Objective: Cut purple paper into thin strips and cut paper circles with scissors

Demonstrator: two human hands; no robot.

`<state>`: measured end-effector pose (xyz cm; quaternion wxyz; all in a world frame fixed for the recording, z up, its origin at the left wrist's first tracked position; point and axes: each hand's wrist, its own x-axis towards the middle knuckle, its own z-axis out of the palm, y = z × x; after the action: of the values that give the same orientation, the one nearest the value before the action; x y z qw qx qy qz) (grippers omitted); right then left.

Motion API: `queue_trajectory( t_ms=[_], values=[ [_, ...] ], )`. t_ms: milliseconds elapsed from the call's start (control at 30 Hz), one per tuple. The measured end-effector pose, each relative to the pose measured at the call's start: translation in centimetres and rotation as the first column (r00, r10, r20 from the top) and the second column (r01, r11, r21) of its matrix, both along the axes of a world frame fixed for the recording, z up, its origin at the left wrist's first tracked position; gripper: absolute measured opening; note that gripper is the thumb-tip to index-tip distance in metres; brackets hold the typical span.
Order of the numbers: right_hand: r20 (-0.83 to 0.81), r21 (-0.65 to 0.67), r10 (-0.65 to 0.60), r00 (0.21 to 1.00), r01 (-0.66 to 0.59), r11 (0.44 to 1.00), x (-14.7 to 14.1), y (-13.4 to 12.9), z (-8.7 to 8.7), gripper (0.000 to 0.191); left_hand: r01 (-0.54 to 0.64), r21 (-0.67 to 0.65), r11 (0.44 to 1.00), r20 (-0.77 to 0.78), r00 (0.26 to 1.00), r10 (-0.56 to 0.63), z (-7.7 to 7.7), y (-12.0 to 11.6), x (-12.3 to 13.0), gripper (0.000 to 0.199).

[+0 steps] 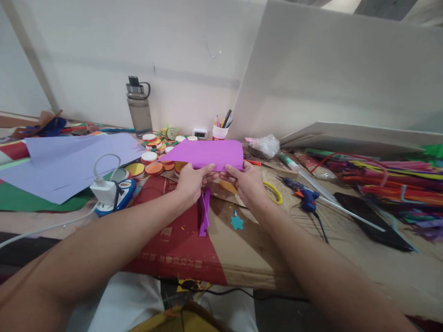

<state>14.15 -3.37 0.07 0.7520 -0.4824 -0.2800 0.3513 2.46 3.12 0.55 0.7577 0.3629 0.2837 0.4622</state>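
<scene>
Head-worn view, facing forward, angled down

light: soft, dimmish | shadow: faint band across wall (104, 60) | blur: colourful strips (377, 168) smeared | edges: wide-angle stretch

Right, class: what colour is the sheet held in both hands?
The sheet is bright purple; it shows best in the head view.

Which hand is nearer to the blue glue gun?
Right. The right hand grips the purple sheet to the left of the blue glue gun; the left hand, on the same sheet, is farther off to the left.
</scene>
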Motion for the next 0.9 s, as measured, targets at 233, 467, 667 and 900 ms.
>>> queue_trajectory(
  t_ms=[233, 467, 667, 900],
  values=[
    [-0.031, -0.010, 0.071, 0.997, -0.071, 0.997, 0.4, -0.1, -0.1, 0.032, -0.039, 0.057, 0.998, 0.008, 0.999, 0.039, -0.1, 0.1, -0.1, 0.028],
    [-0.042, -0.093, 0.084, 0.996, -0.087, 0.992, 0.9, -0.5, -0.2, 0.026, -0.068, 0.098, 0.993, 0.021, 0.998, 0.067, -0.4, 0.3, 0.1, 0.026],
    [-0.070, -0.109, 0.064, 0.995, -0.072, 0.991, 0.7, -0.4, 0.3, 0.017, -0.061, 0.070, 0.996, 0.027, 0.998, 0.059, 0.1, -0.1, 0.0, 0.027],
    [-0.064, -0.139, 0.035, 0.997, -0.043, 0.989, 1.2, -0.6, 1.0, 0.017, 0.051, 0.005, 0.999, 0.055, 0.997, -0.051, 0.4, 0.2, -0.1, 0.024]
  ],
)
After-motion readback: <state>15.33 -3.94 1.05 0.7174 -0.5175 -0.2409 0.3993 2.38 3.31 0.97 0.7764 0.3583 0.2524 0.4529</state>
